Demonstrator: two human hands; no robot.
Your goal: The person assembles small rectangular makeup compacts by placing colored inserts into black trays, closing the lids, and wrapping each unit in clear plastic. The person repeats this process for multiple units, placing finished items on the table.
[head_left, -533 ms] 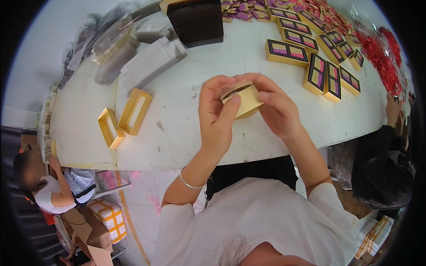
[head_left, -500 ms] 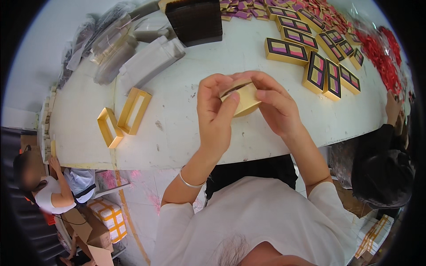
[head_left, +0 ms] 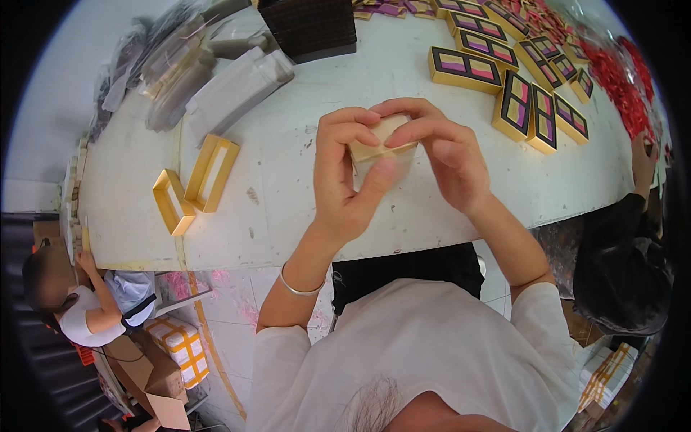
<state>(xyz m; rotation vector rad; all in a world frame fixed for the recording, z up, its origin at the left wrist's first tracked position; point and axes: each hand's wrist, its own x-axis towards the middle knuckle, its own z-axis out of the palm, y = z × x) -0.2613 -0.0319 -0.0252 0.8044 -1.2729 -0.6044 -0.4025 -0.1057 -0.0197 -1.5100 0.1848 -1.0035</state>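
Both my hands grip one small gold box above the white table, near its front edge. My left hand wraps the box from the left, thumb pressed on its near face. My right hand covers it from the right, fingertips curled over the top edge. The hands hide most of the box. A silver bangle sits on my left wrist.
Two empty gold frames lie at the left. Wrapped grey packs and a dark box stand at the back. Several gold boxes with pink and purple inserts fill the back right. One person crouches at lower left; another stands at right.
The box has turned in my hands, and my fingers have closed more tightly over its top. The hands stay at the same spot above the table.
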